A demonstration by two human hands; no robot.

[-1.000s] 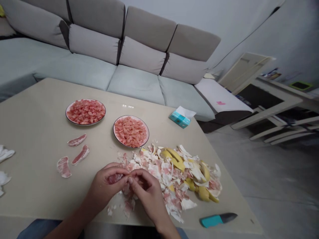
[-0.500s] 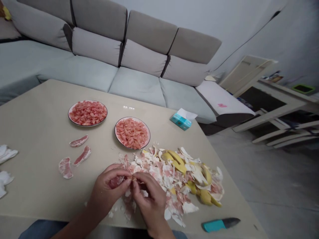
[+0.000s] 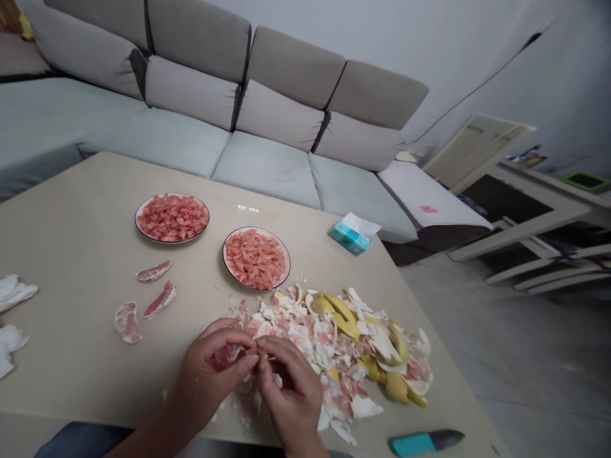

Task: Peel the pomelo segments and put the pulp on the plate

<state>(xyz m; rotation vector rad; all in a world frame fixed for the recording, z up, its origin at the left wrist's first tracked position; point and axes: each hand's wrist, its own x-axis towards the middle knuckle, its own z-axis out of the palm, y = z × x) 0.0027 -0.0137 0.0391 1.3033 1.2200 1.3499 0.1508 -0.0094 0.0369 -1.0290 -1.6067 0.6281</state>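
A pomelo segment (image 3: 223,357) sits in the person's cupped left hand (image 3: 210,372), just above the near edge of the table, with its pink flesh showing between the fingers. The left hand is curled closed around it. The right hand (image 3: 289,388) is narrowly pinched, its fingertips (image 3: 263,346) meeting the segment's right end, where a pale shred of skin shows.

Across the far side of the room runs a grey sofa (image 3: 267,168) with pale green seat cushions, beyond the beige table (image 3: 71,267). On the table's near right, a large peel heap (image 3: 334,356) of white pith, pink scraps and yellow rind touches the right hand and spreads beneath both hands. Two round plates stand toward the far side, both piled with loose pink pulp: the left plate (image 3: 135,219) and, nearer the heap, the right plate (image 3: 223,257). Left of the hands lie three strips of flesh (image 3: 160,299), apart from one another, and white scraps of membrane (image 3: 13,292) sit at the table's left edge. A tissue box (image 3: 350,238) stands near the far right edge, and a knife (image 3: 424,442) with a teal handle lies at the near right edge.
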